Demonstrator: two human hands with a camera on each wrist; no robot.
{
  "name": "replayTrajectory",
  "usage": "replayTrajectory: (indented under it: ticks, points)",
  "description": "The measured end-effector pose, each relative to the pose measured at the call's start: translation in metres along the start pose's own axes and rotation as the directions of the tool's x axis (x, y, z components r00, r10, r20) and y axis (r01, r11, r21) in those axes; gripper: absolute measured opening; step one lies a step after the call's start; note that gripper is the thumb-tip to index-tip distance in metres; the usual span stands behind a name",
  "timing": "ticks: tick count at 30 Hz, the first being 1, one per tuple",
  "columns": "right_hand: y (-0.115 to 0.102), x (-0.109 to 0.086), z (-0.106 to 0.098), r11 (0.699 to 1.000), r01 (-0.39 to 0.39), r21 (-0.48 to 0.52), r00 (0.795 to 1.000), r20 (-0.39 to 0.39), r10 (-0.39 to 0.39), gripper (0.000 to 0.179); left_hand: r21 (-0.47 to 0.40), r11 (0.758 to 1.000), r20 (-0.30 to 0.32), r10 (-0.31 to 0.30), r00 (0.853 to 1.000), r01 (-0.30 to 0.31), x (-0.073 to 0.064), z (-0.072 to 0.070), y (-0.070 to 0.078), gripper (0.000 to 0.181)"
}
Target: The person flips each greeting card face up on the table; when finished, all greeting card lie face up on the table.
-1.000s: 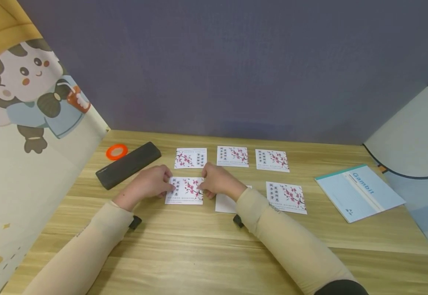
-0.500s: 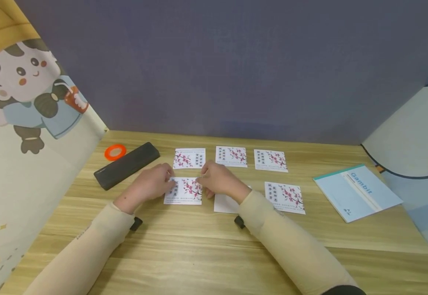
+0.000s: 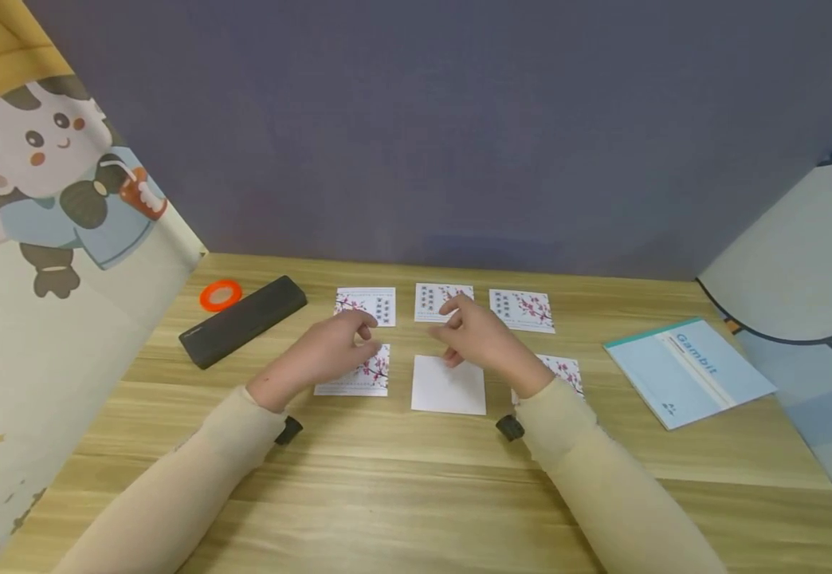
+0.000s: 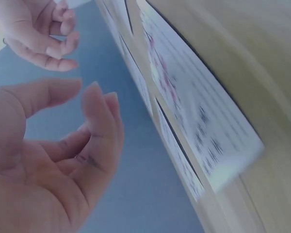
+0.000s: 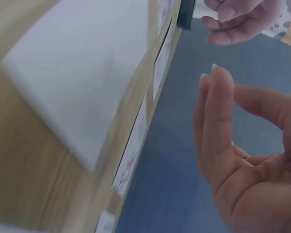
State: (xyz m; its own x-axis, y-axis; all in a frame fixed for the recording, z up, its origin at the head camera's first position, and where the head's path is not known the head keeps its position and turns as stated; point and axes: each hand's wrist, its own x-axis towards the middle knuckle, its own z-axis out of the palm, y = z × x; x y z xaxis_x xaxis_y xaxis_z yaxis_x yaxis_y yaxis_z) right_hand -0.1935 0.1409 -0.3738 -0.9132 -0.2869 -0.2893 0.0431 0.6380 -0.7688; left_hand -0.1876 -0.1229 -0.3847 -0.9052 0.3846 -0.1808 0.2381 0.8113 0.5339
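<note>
In the head view my left hand (image 3: 330, 349) hovers over the front-left card (image 3: 351, 387), which carries pink blossom and dark characters. Its fingers are loosely bent with a gap to the thumb, as the left wrist view also shows, and hold nothing. My right hand (image 3: 484, 339) is raised above the far edge of a blank white card (image 3: 448, 391), apart from it. The right wrist view shows its fingers relaxed, with nothing between them and the thumb. Part of another blossom card (image 3: 563, 373) is hidden behind the right wrist.
Along the back lie three more blossom cards: a left one (image 3: 380, 305), a middle one (image 3: 426, 303) and a right one (image 3: 523, 311). A black oblong case (image 3: 244, 321) and an orange ring (image 3: 220, 296) lie left. A pale blue Gambit booklet (image 3: 688, 373) lies right.
Both hands have let go of the front-left blossom card and lifted off it. The right hand has moved rightward over the blank card, uncovering most of it. The cards stay in place.
</note>
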Motion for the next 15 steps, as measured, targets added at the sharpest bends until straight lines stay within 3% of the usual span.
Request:
replayTrajectory:
  ticks: [6,15]
  points:
    - [0.029,-0.005,-0.01,0.999,-0.031,-0.013,0.999,0.022,0.031,0.065,0.008,0.999,0.094,0.044,0.995,-0.045,0.013,0.011,0.013,0.065]
    - [0.051,-0.016,-0.018,0.988,-0.067,-0.138,0.998,0.011,0.069,0.073,0.061,0.994,0.199,0.08,0.977,-0.094,0.026,0.027,0.033,0.077]
